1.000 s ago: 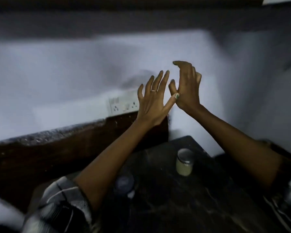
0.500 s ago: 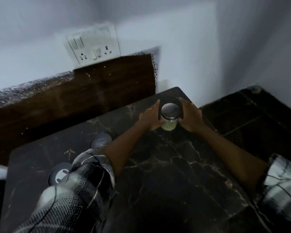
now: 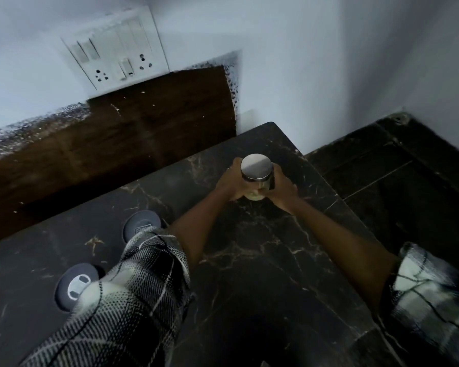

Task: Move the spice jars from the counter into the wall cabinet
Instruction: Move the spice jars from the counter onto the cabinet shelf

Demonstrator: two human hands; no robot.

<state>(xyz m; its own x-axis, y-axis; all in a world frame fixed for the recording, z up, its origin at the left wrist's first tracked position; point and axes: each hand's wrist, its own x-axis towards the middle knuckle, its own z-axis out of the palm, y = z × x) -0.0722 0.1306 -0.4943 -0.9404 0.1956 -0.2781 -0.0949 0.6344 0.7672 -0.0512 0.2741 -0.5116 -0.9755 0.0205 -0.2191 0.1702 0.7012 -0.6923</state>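
A glass spice jar point(image 3: 256, 169) with a silver metal lid and pale contents stands near the far right corner of the dark marble counter point(image 3: 249, 260). My left hand point(image 3: 229, 182) grips its left side and my right hand point(image 3: 282, 188) grips its right side, fingers curled round the glass. Whether the jar's base touches the counter I cannot tell. Two more jars with grey lids, one point(image 3: 141, 225) farther back and one point(image 3: 74, 286) nearer, sit at the left, partly hidden by my left sleeve. The wall cabinet is out of view.
A white switch and socket plate point(image 3: 114, 49) is on the wall above a dark wooden backsplash point(image 3: 117, 141). To the right of the counter lies a lower dark tiled floor point(image 3: 408, 194). White walls meet at the corner behind.
My head has tilted down from the wall to the counter. Both hands came down from in front of the wall and closed round the silver-lidded jar.
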